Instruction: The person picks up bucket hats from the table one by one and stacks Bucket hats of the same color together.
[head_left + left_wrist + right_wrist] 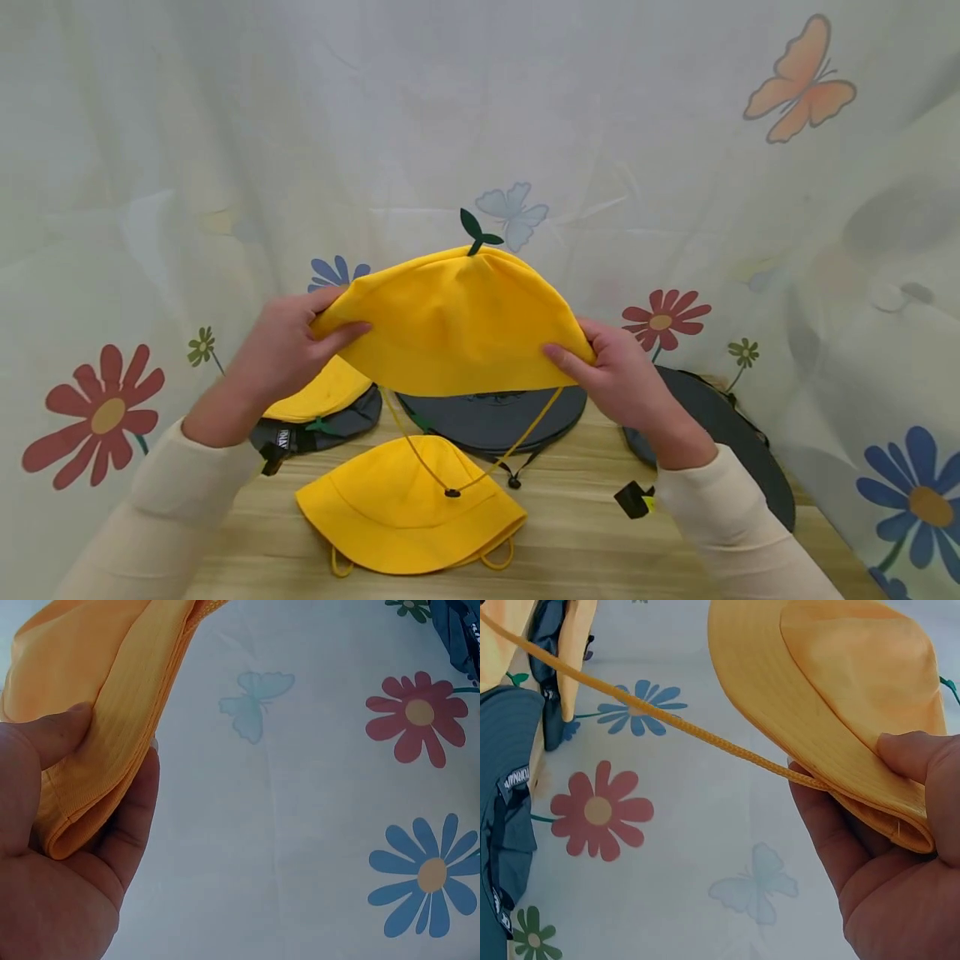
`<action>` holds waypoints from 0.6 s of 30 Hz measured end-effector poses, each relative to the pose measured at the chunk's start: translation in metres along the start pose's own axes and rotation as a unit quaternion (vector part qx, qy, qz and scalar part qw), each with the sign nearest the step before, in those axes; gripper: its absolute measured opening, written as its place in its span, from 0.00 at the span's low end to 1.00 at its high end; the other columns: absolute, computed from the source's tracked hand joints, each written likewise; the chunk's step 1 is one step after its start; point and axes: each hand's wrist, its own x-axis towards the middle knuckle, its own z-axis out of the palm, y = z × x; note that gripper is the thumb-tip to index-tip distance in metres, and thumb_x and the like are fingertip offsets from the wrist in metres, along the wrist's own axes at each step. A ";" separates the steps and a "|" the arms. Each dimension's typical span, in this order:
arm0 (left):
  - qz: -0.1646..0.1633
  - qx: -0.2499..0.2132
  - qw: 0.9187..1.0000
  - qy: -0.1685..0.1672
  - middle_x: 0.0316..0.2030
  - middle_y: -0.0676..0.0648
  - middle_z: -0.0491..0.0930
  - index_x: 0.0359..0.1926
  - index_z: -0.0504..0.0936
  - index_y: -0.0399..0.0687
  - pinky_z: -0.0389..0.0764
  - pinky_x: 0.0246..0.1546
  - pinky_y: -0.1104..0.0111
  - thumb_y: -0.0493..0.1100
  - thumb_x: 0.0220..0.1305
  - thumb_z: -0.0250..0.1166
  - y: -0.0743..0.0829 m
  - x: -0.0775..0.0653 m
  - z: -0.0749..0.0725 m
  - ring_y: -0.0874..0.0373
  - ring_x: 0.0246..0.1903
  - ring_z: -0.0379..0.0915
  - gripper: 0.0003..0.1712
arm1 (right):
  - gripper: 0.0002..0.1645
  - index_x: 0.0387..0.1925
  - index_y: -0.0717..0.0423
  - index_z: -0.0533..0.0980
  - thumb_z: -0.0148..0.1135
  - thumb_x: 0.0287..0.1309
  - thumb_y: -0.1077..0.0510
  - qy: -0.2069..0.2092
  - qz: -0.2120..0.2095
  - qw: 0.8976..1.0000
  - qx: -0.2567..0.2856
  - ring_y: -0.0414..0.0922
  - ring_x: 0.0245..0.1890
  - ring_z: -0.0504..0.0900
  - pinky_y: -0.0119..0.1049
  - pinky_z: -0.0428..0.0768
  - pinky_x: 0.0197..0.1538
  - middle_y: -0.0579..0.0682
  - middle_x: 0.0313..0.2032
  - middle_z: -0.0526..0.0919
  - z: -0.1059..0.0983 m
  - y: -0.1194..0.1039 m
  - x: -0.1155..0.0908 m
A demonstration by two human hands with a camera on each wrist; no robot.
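Note:
A yellow bucket hat (457, 325) with a green sprout on top is held up above the table, folded flat between both hands. My left hand (288, 350) pinches one end of its brim, thumb on the near face; in the left wrist view the fingers lie behind the folded brim (127, 750). On the other end my right hand (615, 367) grips the brim the same way, as the right wrist view of the hat (840, 697) also shows. A yellow chin cord (697, 731) hangs from the hat in a loop with a black toggle (452, 492).
A second yellow hat (412, 508) lies on the wooden table (585, 550) below. Behind are a dark hat (487, 417), a yellow hat (322, 396) on a dark one at left, and another dark hat (720, 442) at right. A flower-printed curtain (420, 108) encloses the table.

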 end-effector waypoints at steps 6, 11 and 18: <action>-0.005 0.018 1.000 0.011 0.38 0.45 0.88 0.50 0.84 0.43 0.82 0.33 0.71 0.44 0.66 0.71 -0.010 -0.003 -0.011 0.56 0.30 0.80 0.14 | 0.15 0.50 0.54 0.79 0.64 0.70 0.49 0.018 -0.006 1.000 0.021 0.49 0.29 0.78 0.34 0.79 0.33 0.51 0.31 0.81 0.021 -0.002 0.007; -0.007 0.029 0.999 0.016 0.37 0.45 0.87 0.49 0.84 0.43 0.80 0.32 0.75 0.44 0.65 0.72 -0.017 -0.005 -0.017 0.56 0.29 0.80 0.14 | 0.15 0.51 0.54 0.80 0.65 0.69 0.50 0.030 -0.020 0.999 0.038 0.48 0.29 0.80 0.33 0.81 0.33 0.50 0.34 0.84 0.036 -0.003 0.011; -0.018 0.019 1.000 -0.003 0.38 0.45 0.89 0.49 0.86 0.42 0.81 0.35 0.74 0.42 0.65 0.72 -0.030 -0.020 -0.010 0.55 0.31 0.82 0.13 | 0.13 0.50 0.53 0.79 0.65 0.69 0.52 0.005 -0.022 0.998 0.052 0.45 0.27 0.79 0.33 0.81 0.31 0.48 0.31 0.82 0.058 0.007 0.002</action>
